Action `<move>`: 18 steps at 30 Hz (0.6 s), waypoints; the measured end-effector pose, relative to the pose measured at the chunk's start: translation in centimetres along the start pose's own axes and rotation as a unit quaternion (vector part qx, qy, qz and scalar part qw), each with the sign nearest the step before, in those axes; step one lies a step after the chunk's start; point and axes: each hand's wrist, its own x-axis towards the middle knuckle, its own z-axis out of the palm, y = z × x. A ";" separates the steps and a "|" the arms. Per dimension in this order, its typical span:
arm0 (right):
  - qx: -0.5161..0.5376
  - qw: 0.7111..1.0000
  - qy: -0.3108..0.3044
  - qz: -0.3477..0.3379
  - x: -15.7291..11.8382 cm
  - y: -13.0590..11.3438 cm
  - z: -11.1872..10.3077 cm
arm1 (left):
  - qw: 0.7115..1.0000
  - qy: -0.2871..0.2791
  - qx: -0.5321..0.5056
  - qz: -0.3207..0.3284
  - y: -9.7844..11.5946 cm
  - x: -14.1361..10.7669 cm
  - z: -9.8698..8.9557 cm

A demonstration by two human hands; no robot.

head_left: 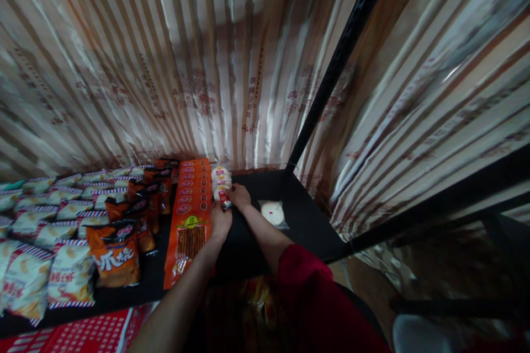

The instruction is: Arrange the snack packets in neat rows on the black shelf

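Observation:
Both hands are at the near end of a row of white packets with red-and-white labels [221,176] on the black shelf. My left hand [221,222] grips the near side of the closest packet, and my right hand [239,197] closes on its right side. Part of that packet is hidden by my fingers. Immediately left of the row lie long orange snack packs [192,193] with brown sticks showing through a window. To the right, apart from my hands, a clear packet with a round white piece inside [272,213] lies flat.
Orange-and-brown snack bags [116,256] and several rows of pale striped bags [70,276] fill the left of the black shelf [306,204]. A black post [327,88] rises at the back right before printed curtains [248,66]. A red basket [86,333] is below left.

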 end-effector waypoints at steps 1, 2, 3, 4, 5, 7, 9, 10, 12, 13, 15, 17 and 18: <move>0.004 1.000 0.001 -0.002 0.1 0.0 0.1 | 1.000 -0.001 -0.001 0.001 0.0 0.0 0.0; 0.007 1.000 0.001 -0.003 0.2 0.0 0.1 | 1.000 -0.001 -0.001 0.003 0.1 0.0 0.0; 0.010 1.000 0.003 -0.004 0.2 0.1 0.2 | 1.000 0.000 -0.002 0.004 0.1 -0.1 0.0; 0.012 1.000 0.005 -0.006 0.3 0.1 0.2 | 1.000 0.001 -0.002 0.006 0.2 -0.1 -0.1; 0.014 1.000 0.007 -0.007 0.3 0.2 0.3 | 1.000 0.002 -0.002 0.007 0.2 -0.1 -0.1; 0.018 1.000 0.011 -0.008 0.3 0.3 0.3 | 1.000 0.005 -0.002 0.010 0.4 -0.1 -0.1; 0.021 1.000 0.016 -0.009 0.3 0.3 0.3 | 1.000 0.007 -0.001 0.012 0.5 0.1 -0.2; 0.023 1.000 0.017 -0.010 0.3 0.3 0.3 | 1.000 0.007 0.000 0.014 0.6 0.2 -0.2; 0.025 0.999 0.021 -0.009 0.4 0.2 0.4 | 1.000 0.006 0.002 0.016 0.7 0.4 -0.3; 0.026 0.999 0.023 -0.007 0.5 0.2 0.4 | 1.000 0.006 0.002 0.017 0.8 0.6 -0.3; 0.027 0.999 0.029 -0.002 0.6 0.0 0.4 | 1.000 0.005 0.003 0.018 0.8 0.9 -0.3; 0.028 0.999 0.035 0.004 0.8 -0.1 0.6 | 1.000 0.007 0.004 0.016 0.9 1.1 -0.3; 0.028 0.999 0.038 0.006 0.8 -0.1 0.6 | 1.000 0.008 0.004 0.015 0.8 1.2 -0.3</move>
